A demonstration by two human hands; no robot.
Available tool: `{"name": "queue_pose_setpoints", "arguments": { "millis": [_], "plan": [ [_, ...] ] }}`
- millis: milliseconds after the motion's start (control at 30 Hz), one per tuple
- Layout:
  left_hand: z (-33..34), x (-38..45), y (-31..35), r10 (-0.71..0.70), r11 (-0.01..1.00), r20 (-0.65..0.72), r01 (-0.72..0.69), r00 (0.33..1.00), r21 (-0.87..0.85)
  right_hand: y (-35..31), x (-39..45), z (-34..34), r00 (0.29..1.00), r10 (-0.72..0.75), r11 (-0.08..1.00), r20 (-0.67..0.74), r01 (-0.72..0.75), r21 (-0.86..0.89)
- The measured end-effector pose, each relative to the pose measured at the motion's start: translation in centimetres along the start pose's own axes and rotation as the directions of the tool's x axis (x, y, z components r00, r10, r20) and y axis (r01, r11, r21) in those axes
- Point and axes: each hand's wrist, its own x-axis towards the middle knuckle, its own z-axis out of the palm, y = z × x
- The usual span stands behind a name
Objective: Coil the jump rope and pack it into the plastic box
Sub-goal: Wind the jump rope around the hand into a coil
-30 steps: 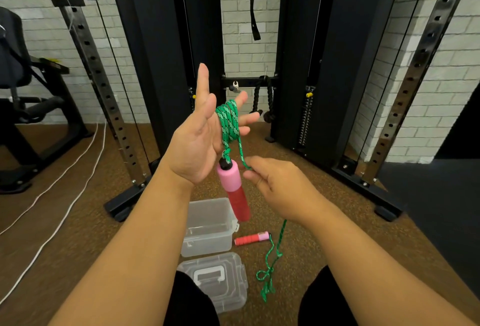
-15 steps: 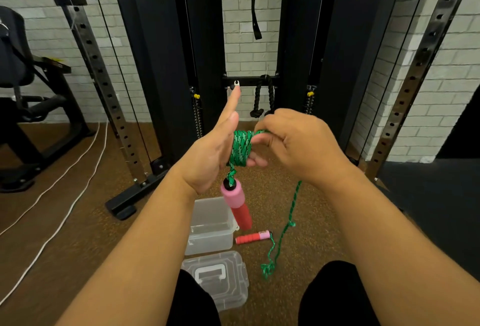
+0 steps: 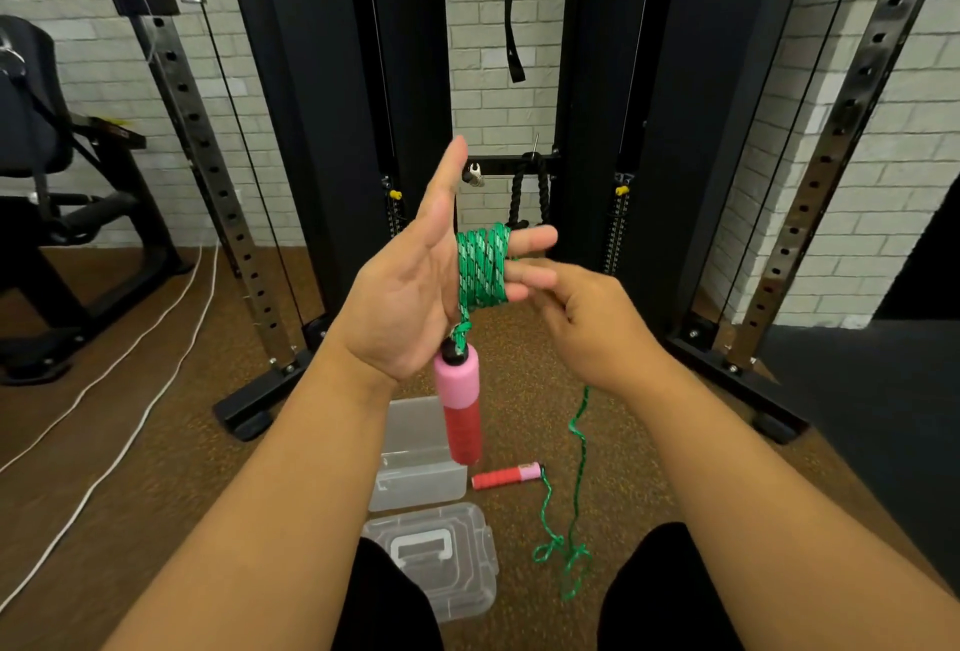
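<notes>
Jump rope (image 3: pixel 483 266) mid-coil at frame centre, wound round our left hand (image 3: pixel 410 297), fingers splayed. Right hand (image 3: pixel 597 323) pinches the trailing strand. Next we judge: more wraps, then plastic box (image 3: pixel 415 468) lower centre on the floor.

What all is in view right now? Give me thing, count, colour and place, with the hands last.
rope: 1, green, coiled round the left fingers, the tail running down to a loose heap on the floor
handles: 2, pink and red; one hangs under the left hand, one lies on the floor right of the box
box: 1, clear, open, on the floor below the hands
lid: 1, clear with a white grip, on the floor nearer than the box
cable machine: 1, black, ahead against the brick wall
bench: 1, black, far left
white cords: 2, on the floor at left
left hand: open, fingers spread, rope wound on them
right hand: pinching the rope's tail
</notes>
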Motion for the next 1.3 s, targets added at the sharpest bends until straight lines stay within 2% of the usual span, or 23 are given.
{"name": "queue_pose_setpoints", "arguments": {
  "millis": [200,367,533,667,767,867,967,1067,1300],
  "plan": [
    [-0.5,0.1,0.5,0.059,0.995,-0.096,-0.051,0.994,0.09,-0.5,-1.4,1.8,0.988,-0.072,0.988,0.137,0.089,-0.123],
    [-0.9,-0.2,0.0,0.012,0.985,-0.131,0.011,0.991,0.175,-2.0,-1.5,0.9,0.96,-0.193,0.932,0.2,0.244,-0.27],
    [-1.1,-0.5,-1.2,-0.162,0.971,-0.101,0.177,0.982,0.161,-3.7,-0.7,-1.2,0.944,-0.277,0.888,0.182,0.324,-0.327],
    [-0.9,-0.6,-1.7,-0.167,0.968,-0.145,0.19,0.975,0.161,-3.9,0.5,-2.2,0.948,-0.293,0.887,0.121,0.317,-0.337],
    [-0.9,-0.6,-1.7,-0.219,0.97,-0.088,0.227,0.972,0.093,-3.5,1.1,-2.4,0.959,-0.275,0.915,0.067,0.282,-0.288],
    [-0.8,-0.7,-1.3,-0.247,0.969,0.017,0.248,0.969,-0.024,-3.3,1.2,-2.5,0.977,-0.211,0.968,0.02,0.212,-0.136],
    [-0.1,-0.8,-1.1,-0.263,0.957,0.087,0.271,0.961,-0.102,-2.8,1.5,-2.5,0.986,-0.161,0.986,-0.053,0.158,-0.058],
    [0.1,-0.9,-1.1,-0.276,0.944,0.114,0.292,0.954,-0.156,-2.0,1.6,-2.4,0.993,-0.051,0.997,-0.103,0.057,0.058],
    [0.0,-1.0,-0.8,-0.261,0.946,0.15,0.284,0.954,-0.157,-0.6,0.6,-1.5,0.996,0.088,0.963,-0.033,-0.076,0.26]
  ]
}}
